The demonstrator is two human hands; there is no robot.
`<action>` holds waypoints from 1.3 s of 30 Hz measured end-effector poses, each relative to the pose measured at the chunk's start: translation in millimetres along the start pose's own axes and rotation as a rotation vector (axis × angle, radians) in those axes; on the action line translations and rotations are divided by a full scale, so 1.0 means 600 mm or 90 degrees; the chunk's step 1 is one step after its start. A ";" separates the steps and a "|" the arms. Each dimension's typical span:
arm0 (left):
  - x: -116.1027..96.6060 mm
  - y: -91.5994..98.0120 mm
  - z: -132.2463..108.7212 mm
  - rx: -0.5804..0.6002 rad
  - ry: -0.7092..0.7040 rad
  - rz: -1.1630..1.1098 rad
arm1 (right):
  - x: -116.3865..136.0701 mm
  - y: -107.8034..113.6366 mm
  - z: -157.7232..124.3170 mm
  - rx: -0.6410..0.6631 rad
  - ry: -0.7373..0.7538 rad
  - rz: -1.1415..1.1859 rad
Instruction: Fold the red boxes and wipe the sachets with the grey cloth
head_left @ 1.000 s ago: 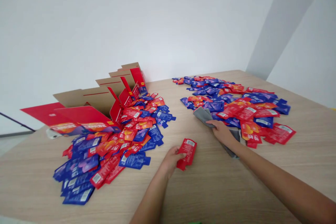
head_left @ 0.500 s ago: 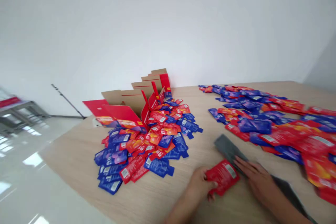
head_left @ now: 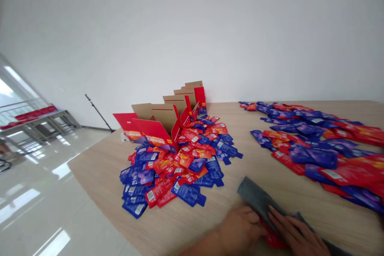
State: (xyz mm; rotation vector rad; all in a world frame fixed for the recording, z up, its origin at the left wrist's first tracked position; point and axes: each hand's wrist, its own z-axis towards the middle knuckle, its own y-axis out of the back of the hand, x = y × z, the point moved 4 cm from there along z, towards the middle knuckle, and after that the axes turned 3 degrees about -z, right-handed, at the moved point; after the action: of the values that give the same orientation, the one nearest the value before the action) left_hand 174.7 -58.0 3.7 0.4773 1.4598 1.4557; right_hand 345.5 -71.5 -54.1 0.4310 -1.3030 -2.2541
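Observation:
Near the bottom edge, my left hand is closed, its fingers curled at the edge of a red spouted-style pouch. Only part of that pouch shows, since a long grey cloth and my hands cover the rest. My right hand lies on the cloth with its fingers stretched out, pressing it against the pouch. The cloth runs diagonally over the wooden table and off toward the lower right.
A heap of red and blue pouches lies to the left, before a row of open red cardboard boxes. More pouches spread over the right side. Beyond the table's left edge is shiny floor; a white wall stands behind.
The red pouch, earlier in plain sight beside the cloth in my left hand, is now mostly covered by cloth and hands. My left hand has moved right and down; the view has shifted.

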 end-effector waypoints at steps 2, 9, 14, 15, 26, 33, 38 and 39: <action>0.014 0.010 0.002 -0.063 0.106 -0.111 | -0.061 0.010 -0.006 0.008 -0.074 -0.019; 0.135 0.129 -0.033 -0.653 0.480 -0.788 | -0.154 0.043 -0.055 -0.063 -0.215 -0.009; 0.162 0.168 0.009 -0.721 0.395 -0.850 | -0.112 0.068 -0.033 -0.010 -0.266 0.023; 0.160 0.154 0.035 -0.627 0.407 -0.808 | -0.108 0.074 -0.028 0.006 -0.271 0.040; 0.117 0.043 0.359 -0.192 0.198 -0.393 | -0.020 0.119 -0.001 0.166 -0.280 0.228; 0.071 0.011 0.276 -0.107 0.190 -0.131 | -0.090 0.112 -0.067 0.025 -0.367 0.188; 0.028 0.006 0.137 -0.009 0.223 0.024 | -0.137 0.126 -0.042 -0.004 -0.478 0.338; 0.025 0.007 0.116 0.000 0.224 0.033 | -0.131 0.130 -0.022 -0.012 -0.486 0.360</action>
State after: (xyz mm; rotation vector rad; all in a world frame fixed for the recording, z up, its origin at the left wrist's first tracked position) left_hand 224.3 -8.2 16.1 0.2674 1.7328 1.6396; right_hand 437.4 -69.3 8.8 -0.7963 -1.4876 -1.9665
